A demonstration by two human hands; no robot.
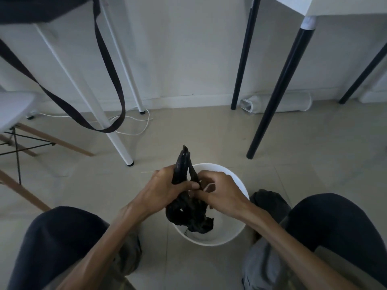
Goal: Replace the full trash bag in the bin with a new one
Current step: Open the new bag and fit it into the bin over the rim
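Both hands meet directly over the white bin (234,237), which stands on the floor between the person's knees. The left hand (167,188) is wrapped round a bunched black bag (189,214), fingers closed on its upper part, so that a twisted tail of plastic sticks up and away from the body past the knuckles. The right hand (217,192) is touching it, thumb and fingertips pinched on the same plastic just beside the left thumb. The two hands are together, each clamped on the bag.

The bag's long axis runs roughly up and down in the head view: tail pointing away from the person, crumpled bulk hanging down toward them and into the bin's mouth. It is still rolled tight, not opened. What shows of the bin's inside is bare white, so I judge the old bag is already out; a dark bundle (268,200) just beside the bin's right side, by the right knee, may be it, though I cannot tell.

The next move likely depends on finding the bag's open edge. Both hands sit equally near it, with the right one's fingertips better placed to peel a layer free while the left anchors the roll.
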